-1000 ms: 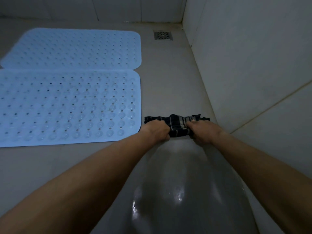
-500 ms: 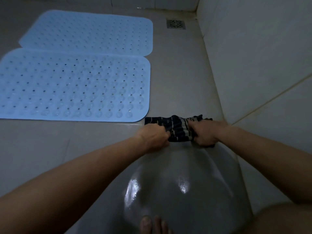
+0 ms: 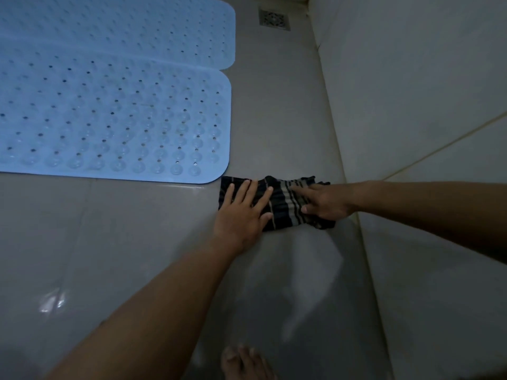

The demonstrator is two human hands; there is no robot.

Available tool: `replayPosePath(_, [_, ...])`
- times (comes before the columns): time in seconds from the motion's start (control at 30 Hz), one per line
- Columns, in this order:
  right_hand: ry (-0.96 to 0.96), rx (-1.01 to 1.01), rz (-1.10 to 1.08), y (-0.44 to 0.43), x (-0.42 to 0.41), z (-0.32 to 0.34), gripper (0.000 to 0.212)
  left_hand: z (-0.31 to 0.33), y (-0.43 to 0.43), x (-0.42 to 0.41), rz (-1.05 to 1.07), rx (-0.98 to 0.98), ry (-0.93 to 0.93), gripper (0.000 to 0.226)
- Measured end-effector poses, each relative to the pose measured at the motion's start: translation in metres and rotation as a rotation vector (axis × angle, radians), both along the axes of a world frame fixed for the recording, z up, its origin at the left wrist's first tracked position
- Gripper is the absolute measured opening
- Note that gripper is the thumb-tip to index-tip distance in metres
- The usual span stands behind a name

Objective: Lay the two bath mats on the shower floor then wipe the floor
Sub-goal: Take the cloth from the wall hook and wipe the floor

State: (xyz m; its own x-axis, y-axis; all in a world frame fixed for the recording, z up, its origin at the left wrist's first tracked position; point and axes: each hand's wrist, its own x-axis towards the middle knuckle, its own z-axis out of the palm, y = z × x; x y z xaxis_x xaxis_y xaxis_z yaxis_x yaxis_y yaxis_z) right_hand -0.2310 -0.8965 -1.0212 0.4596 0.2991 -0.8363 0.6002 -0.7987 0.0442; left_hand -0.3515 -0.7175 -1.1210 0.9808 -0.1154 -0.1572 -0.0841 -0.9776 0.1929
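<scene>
**A:** Where do the mats lie?

**B:** Both lie flat on the floor (image 3: 109, 242), left of the striped cloth (image 3: 282, 207). The near mat (image 3: 109, 119) has its rounded corner just beside the cloth's left end. The far mat (image 3: 123, 28) lies beyond it, and their long edges meet. I'd call that part done, so the step in hand is the wiping.

**A:** And the left hand?

**B:** The left hand (image 3: 241, 212) lies flat on the cloth's left half, fingers straight and spread apart. It grips nothing. I'd watch that end, since a stroke could catch the mat's corner and lift it.

**A:** Which way should the cloth go?

**B:** Bare floor runs from the cloth's far side up to the drain (image 3: 273, 20), well beyond it. A wet sheen (image 3: 288, 270) covers the near side, and a bare foot (image 3: 244, 363) stands nearer again – slippery, I'd guess. I'd make straight strokes with even weight on both palms, so the cloth slides flat and doesn't bunch.

**A:** And the right hand?

**B:** The right hand (image 3: 326, 204) presses the cloth's right half, fingers stretched out and a little apart – nothing is pinched. The wall (image 3: 411, 91) rises just right of the cloth. I'd run that end along its foot, where water tends to sit.
</scene>
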Motion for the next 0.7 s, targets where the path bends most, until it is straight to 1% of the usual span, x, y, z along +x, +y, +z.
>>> replayPosePath(0.1, [-0.058,-0.004,0.019,0.009,0.003,-0.006,0.067,-0.001,0.006,-0.002,-0.016,-0.003,-0.009,0.065])
replayPosePath(0.17, [-0.183,0.046,0.099,0.017,-0.008,-0.014,0.067,-0.002,0.015,-0.007,-0.017,-0.017,-0.026,0.069])
replayPosePath(0.23, [-0.310,0.127,0.178,0.023,-0.026,-0.025,0.076,-0.002,0.028,-0.012,-0.026,-0.023,-0.034,0.068])
replayPosePath(0.27, [-0.326,0.169,0.189,0.024,-0.034,-0.031,0.082,-0.001,0.034,-0.015,-0.035,-0.020,-0.030,0.065])
replayPosePath(0.3, [-0.316,0.211,0.157,0.024,-0.041,-0.037,0.082,-0.001,0.039,-0.018,-0.044,-0.015,-0.023,0.064])
replayPosePath(0.37, [-0.290,0.277,0.053,0.027,-0.053,-0.046,0.076,0.001,0.049,-0.023,-0.052,-0.008,-0.007,0.064])
replayPosePath(0.47, [-0.363,0.324,0.029,0.035,-0.067,-0.053,0.073,0.002,0.060,-0.028,-0.056,0.012,-0.008,0.066])
replayPosePath(0.6, [-0.411,0.283,0.055,0.041,-0.072,-0.053,0.072,0.005,0.071,-0.033,-0.063,0.042,0.005,0.070])
replayPosePath(0.7, [-0.361,0.236,0.032,0.045,-0.080,-0.054,0.067,0.003,0.073,-0.038,-0.052,0.044,0.023,0.070])
